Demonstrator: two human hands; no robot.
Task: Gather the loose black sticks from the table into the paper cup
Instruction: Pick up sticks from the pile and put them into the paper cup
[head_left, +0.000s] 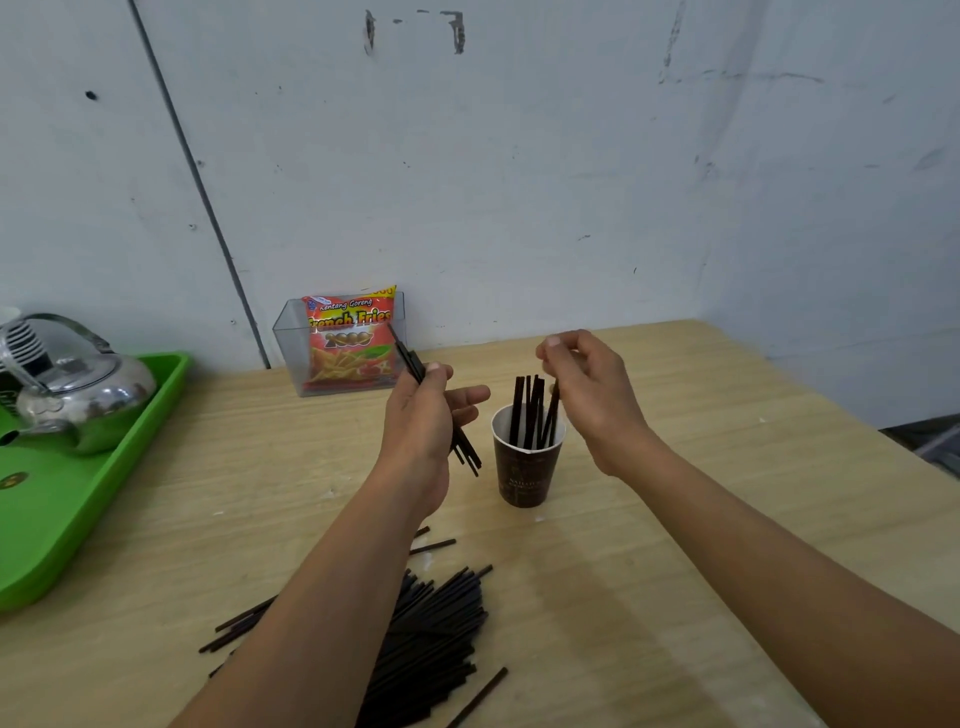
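A brown paper cup (524, 467) stands upright mid-table with several black sticks (530, 410) standing in it. My left hand (421, 415), just left of the cup, grips a small bundle of black sticks (465, 449) that slants from upper left to lower right. My right hand (587, 395) hovers over the cup's right rim, fingers curled, and pinches the top of one black stick (554, 410) whose lower end is inside the cup. A large pile of loose black sticks (436, 639) lies on the table near me, partly hidden by my left forearm.
A green tray (78, 519) with a shiny metal kettle (72, 384) sits at the left edge. A clear plastic box (291, 353) holding a French fries snack bag (348, 338) stands against the wall. The wooden table (701, 493) ends at the right.
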